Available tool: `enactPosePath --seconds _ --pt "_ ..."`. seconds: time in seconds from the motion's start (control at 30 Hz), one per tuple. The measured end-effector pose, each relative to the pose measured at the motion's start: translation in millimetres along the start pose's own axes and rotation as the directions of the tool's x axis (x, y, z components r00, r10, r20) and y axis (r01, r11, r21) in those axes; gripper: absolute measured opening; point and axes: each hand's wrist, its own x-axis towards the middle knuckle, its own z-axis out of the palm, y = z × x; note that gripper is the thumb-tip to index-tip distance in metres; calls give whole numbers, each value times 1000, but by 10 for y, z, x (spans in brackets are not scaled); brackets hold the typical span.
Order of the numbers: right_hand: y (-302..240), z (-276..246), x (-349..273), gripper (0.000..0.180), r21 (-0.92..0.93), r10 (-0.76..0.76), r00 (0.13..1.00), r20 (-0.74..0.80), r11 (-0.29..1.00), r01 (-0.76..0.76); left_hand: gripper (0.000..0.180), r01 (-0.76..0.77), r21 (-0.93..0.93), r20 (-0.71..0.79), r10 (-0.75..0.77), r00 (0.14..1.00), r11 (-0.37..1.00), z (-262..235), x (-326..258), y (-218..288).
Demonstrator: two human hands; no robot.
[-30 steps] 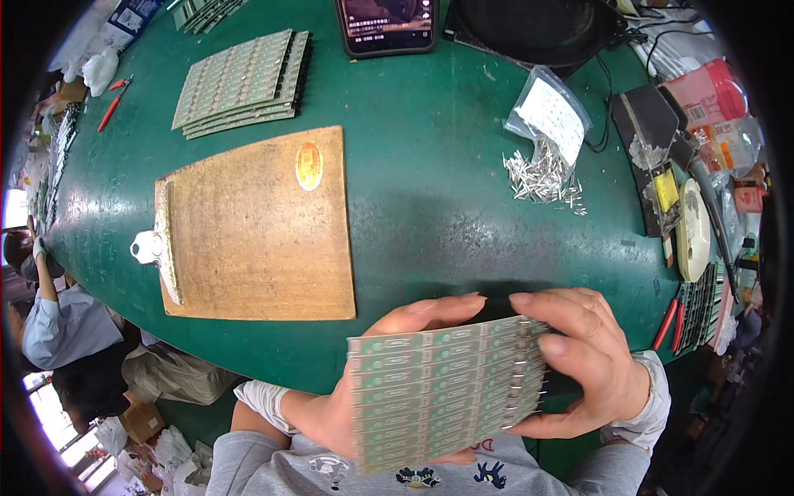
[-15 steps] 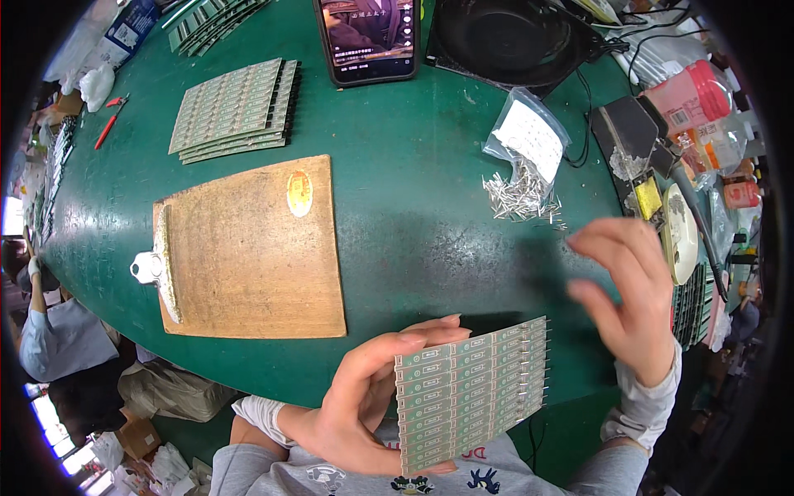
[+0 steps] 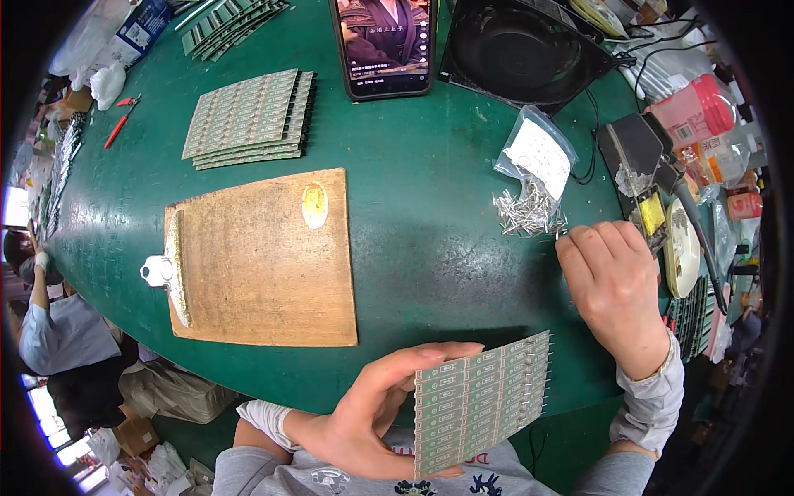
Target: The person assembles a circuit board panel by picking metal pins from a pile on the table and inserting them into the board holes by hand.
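My left hand point(image 3: 360, 417) is closed on the left edge of a green circuit board panel point(image 3: 480, 405), fingers at its upper edge and thumb below. The panel is held tilted in front of my chest, with thin metal pins sticking out along its right edge. Beyond it to the right, my right hand point(image 3: 612, 285) is closed, fingertips down at the near right edge of a heap of loose metal pins point(image 3: 523, 213). The fingertips are partly hidden, so what they pinch cannot be made out. The heap spills from a clear plastic bag point(image 3: 539, 153) with a white label.
A brown clipboard point(image 3: 265, 256) lies left of centre. Behind it sit stacked circuit boards point(image 3: 244, 116), red-handled cutters point(image 3: 122, 122) and an upright phone point(image 3: 385, 50). A black fan-like unit point(image 3: 513, 50) is at the back; a soldering iron point(image 3: 699, 223) and yellow sponge point(image 3: 652, 215) are at right.
My right hand has gone from spread fingers above the table to a closed pinch at the pin heap. My left hand still holds the panel; the whole view has shifted slightly.
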Motion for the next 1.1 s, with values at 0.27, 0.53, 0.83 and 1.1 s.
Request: enactPosePath --seconds 0.27,0.53,0.83,1.1 --pt "-51 -41 29 27 168 69 983 -171 985 -40 99 14 -44 22 -13 1000 999 1 19 -2" --pt "-59 36 65 30 375 158 958 -240 925 -59 109 32 111 21 -35 999 993 -24 30 -3" --pt "-249 -114 -9 19 932 270 962 -44 358 -58 110 41 210 -49 -31 998 977 -23 -79 -23" --pt "-293 -32 -16 20 960 196 978 -71 281 13 110 63 263 -88 -41 995 963 4 -100 3"
